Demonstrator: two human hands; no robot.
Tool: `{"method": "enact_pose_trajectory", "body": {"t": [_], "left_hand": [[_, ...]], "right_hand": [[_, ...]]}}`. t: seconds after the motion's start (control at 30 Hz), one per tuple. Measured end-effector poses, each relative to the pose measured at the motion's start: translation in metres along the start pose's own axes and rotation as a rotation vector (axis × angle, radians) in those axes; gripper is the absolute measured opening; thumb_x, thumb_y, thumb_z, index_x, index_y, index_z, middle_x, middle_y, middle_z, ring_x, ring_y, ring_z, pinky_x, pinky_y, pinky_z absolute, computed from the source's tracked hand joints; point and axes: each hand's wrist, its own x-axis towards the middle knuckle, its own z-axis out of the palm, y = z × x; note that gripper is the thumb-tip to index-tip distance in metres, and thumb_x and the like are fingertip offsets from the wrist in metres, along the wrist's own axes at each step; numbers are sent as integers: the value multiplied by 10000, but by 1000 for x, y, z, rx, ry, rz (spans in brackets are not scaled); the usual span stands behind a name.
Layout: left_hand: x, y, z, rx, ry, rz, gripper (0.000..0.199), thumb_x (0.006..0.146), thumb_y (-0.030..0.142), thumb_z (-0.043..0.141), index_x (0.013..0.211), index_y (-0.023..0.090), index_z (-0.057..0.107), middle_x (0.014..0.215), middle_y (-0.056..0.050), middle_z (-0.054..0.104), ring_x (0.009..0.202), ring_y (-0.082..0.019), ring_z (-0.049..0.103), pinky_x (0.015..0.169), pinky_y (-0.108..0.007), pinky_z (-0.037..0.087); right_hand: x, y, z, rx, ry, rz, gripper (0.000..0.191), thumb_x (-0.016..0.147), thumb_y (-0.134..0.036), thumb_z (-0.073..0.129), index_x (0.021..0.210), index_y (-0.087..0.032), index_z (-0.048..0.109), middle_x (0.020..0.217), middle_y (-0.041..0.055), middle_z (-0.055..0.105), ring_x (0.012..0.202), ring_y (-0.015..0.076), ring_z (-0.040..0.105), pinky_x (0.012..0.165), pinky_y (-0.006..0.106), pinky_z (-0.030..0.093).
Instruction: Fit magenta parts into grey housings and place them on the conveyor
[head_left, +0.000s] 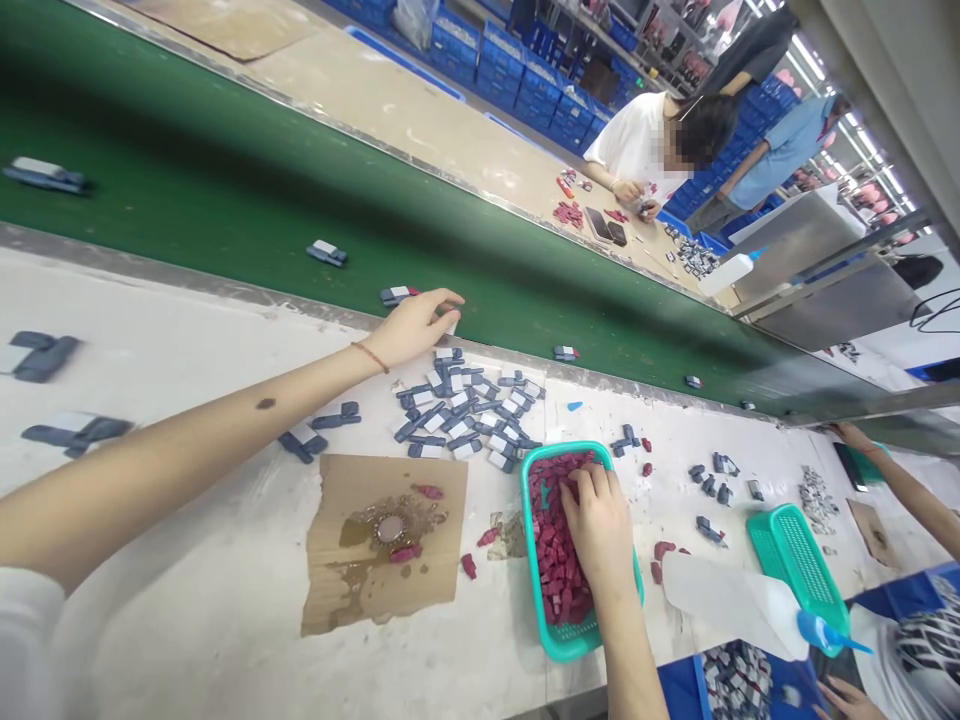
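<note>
My left hand (421,325) reaches over the near edge of the green conveyor belt (255,215), fingers bent over a part whose pale end shows below them. Just behind it on the belt lies a blue-grey part with a white block and a red tip (397,296). A heap of blue-grey and white plastic parts (472,410) spreads on the table below this hand. My right hand (600,515) dips into a teal basket (530,560) of dark red plastic pieces (553,545), its fingers curled down among them and the fingertips partly hidden.
A stained cardboard sheet (330,590) bears red pieces and a round disc (390,529). A white glue bottle (735,600) with blue nozzle lies at right, beside another teal basket (806,560). Co-workers' arms reach in from the right; a person (637,140) sits across the belt.
</note>
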Motion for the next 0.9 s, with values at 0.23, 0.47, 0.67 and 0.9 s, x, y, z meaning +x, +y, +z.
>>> {"method": "enact_pose_trajectory", "body": {"t": [0.23, 0.47, 0.67, 0.9], "left_hand": [[-83, 22, -27, -984, -133, -510, 328, 716, 337, 714, 984, 150, 683, 891, -81, 685, 722, -193, 663, 689, -307, 548], [-155, 24, -48, -995, -136, -645, 508, 587, 455, 817, 1016, 229, 668, 939, -59, 731, 823, -221, 644, 706, -277, 534], [-195, 25, -39, -1083, -195, -703, 484, 607, 473, 801, 985, 216, 642, 973, -70, 722, 776, -213, 642, 612, -275, 545], [-214, 17, -21, -1156, -191, -660, 453, 656, 465, 769, 979, 184, 619, 1039, -104, 717, 925, -255, 657, 735, -314, 546]], "right_hand": [[5, -5, 0, 129, -71, 20, 221, 920, -134, 411, 851, -179, 616, 805, 102, 624, 787, 279, 547, 712, 409, 454], [6, -25, -22, 1028, -70, 500, 180, 827, -333, 635, 947, -203, 665, 842, 53, 678, 743, 202, 621, 693, 337, 503], [17, -80, -33, 1501, -213, 576, 218, 752, -357, 720, 762, -215, 555, 626, -33, 580, 532, 113, 530, 490, 205, 425], [28, -132, -16, 1184, -369, 378, 189, 833, -353, 621, 752, -186, 590, 628, -3, 615, 553, 127, 538, 504, 216, 403]]}}
